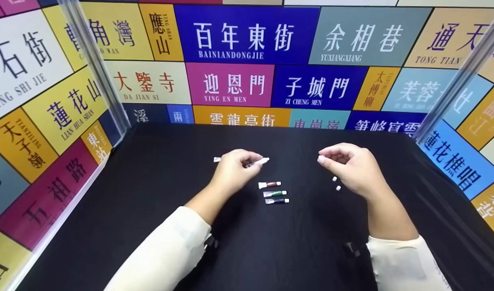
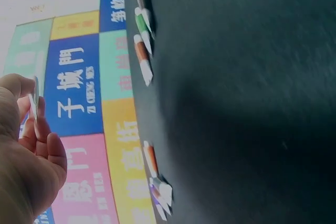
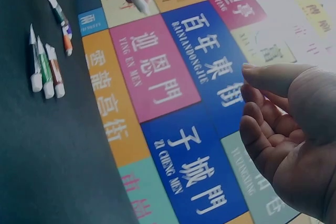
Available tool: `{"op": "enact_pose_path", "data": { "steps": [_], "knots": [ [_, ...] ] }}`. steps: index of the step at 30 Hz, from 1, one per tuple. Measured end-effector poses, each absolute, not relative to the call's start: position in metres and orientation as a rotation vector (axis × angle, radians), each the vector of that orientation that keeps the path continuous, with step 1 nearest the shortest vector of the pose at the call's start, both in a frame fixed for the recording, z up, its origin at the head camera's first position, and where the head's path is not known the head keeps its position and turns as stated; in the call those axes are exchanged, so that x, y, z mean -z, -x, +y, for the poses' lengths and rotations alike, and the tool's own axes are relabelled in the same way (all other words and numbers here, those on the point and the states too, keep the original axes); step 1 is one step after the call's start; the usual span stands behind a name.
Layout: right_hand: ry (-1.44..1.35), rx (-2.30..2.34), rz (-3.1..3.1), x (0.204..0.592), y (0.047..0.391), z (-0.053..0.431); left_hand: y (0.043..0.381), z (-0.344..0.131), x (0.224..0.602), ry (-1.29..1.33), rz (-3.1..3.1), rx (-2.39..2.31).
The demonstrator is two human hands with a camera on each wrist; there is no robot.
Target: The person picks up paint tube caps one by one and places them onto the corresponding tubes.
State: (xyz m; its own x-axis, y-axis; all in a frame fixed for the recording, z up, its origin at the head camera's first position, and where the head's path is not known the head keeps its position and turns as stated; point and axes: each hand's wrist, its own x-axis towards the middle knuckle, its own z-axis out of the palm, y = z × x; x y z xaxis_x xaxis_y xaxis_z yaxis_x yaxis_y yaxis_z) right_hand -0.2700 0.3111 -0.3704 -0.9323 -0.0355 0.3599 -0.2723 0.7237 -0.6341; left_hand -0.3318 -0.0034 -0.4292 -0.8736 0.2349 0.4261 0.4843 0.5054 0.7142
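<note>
My left hand (image 1: 237, 167) pinches a small white paint tube (image 1: 264, 161) between thumb and fingers, above the black table; its narrow end points right. The tube (image 3: 137, 2) also shows in the right wrist view. Off to the right, my right hand (image 1: 354, 167) pinches a small white cap (image 1: 321, 159) at its fingertips. Between the hands lie a red paint tube (image 1: 270, 184), a green paint tube (image 1: 275, 193) and a dark paint tube (image 1: 277, 200), stacked in a row, white ends to the right. Two loose white caps (image 1: 334, 178) lie below my right hand.
More paint tubes, one orange (image 2: 151, 158) and one purple (image 2: 156, 196), lie in a group mostly hidden behind my left hand in the head view. A black cloth (image 1: 150, 169) covers the table. Colourful sign-printed walls (image 1: 247, 36) stand around it, with clear corner posts (image 1: 95, 64).
</note>
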Motion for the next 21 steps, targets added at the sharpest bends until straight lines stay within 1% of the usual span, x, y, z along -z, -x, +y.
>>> {"op": "enact_pose_path", "data": {
  "steps": [21],
  "knots": [
    [-0.420,-1.043,-2.407,0.346,0.235,0.285,0.286,0.023,0.405,0.774,-2.299,1.379]
  ]
}}
